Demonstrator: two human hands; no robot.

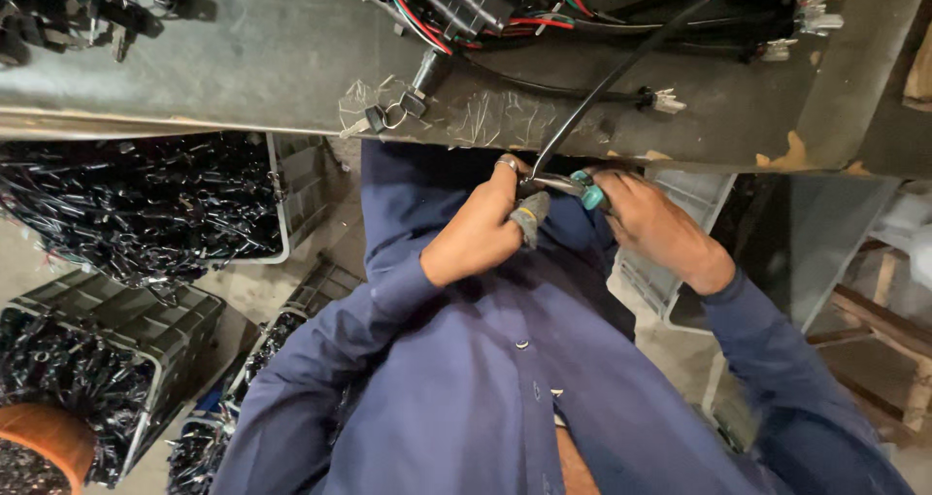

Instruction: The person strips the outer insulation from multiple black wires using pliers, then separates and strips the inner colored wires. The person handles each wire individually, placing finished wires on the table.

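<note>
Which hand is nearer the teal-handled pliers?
Right. The right hand grips the teal-handled pliers by the handles. The left hand sits just beside the tool's metal tip, pinching the black cable there.

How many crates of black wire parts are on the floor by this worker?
3 at least: one grey crate upper left, a dark crate lower left, a third beside the person's left arm. An empty pale crate sits right; others may be hidden.

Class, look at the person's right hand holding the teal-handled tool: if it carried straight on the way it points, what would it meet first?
The right hand points toward the left hand, so it would probably meet that hand and the black cable first; depth is unclear.
</note>
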